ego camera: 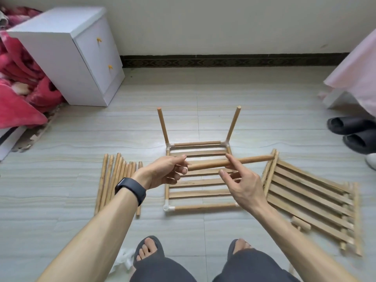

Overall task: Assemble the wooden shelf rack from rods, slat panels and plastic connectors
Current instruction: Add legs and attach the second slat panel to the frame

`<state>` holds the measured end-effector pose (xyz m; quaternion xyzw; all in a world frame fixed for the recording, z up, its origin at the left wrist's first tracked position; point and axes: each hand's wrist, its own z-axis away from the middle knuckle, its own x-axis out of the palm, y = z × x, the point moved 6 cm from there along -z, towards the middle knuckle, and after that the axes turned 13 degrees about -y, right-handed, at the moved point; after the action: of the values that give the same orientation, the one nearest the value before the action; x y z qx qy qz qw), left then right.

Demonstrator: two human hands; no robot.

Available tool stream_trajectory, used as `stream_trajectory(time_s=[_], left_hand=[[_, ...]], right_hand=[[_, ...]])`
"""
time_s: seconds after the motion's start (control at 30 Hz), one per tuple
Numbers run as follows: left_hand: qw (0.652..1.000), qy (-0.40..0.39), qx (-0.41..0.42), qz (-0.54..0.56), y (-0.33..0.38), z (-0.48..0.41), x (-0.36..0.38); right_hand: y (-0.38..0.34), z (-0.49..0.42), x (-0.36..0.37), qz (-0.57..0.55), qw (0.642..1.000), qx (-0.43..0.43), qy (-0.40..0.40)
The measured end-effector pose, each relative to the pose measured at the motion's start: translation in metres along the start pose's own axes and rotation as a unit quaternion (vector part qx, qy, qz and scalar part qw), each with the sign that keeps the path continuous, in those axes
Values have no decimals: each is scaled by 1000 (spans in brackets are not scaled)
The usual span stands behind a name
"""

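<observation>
Open floor (203, 92) runs from the frame (203, 206) to the wall (203, 27), and from frame to feet (148, 249). Two upright rods (162, 125) stand at its far corners; the held rod (252, 159) crosses above it. Loose rods (114, 180) lie a narrow gap to its left, stacked panels (309, 202) close on its right; a cabinet (67, 53) stands far left

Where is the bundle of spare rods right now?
In the head view, the spare rods lie on the floor left of the partly built frame, beside the left forearm.
</observation>
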<state>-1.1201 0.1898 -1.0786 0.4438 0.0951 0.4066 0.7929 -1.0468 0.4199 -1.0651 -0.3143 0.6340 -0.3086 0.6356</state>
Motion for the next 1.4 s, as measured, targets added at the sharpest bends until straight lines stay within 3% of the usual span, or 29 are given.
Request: stream_trajectory(time_s=[0.17, 0.27, 0.37, 0.5, 0.57, 0.87, 1.1, 1.4], left_hand=[[999, -37, -17, -15, -21, -22, -1], [983, 44, -57, -170, -54, -43, -8], [883, 113, -129, -436, -98, -57, -23], [794, 83, -202, -567, -156, -72, -38], [772, 56, -230, -589, -177, -80, -43], [754, 64, -235, -610, -208, -98, -47], [751, 81, -235, -612, -205, -97, -45], [749, 90, -231, -614, -209, -100, -39]], right_hand=[[32, 0, 3, -11, 1000, 18, 20], [72, 7, 3, -7, 996, 74, 49], [112, 20, -2, 6, 989, 123, 77], [144, 33, -9, -39, 982, 142, 115], [154, 35, -9, -31, 982, 146, 111], [170, 41, -2, 24, 980, 157, 116], [166, 52, -5, 35, 982, 112, 150], [155, 37, 7, 132, 988, 71, 42]])
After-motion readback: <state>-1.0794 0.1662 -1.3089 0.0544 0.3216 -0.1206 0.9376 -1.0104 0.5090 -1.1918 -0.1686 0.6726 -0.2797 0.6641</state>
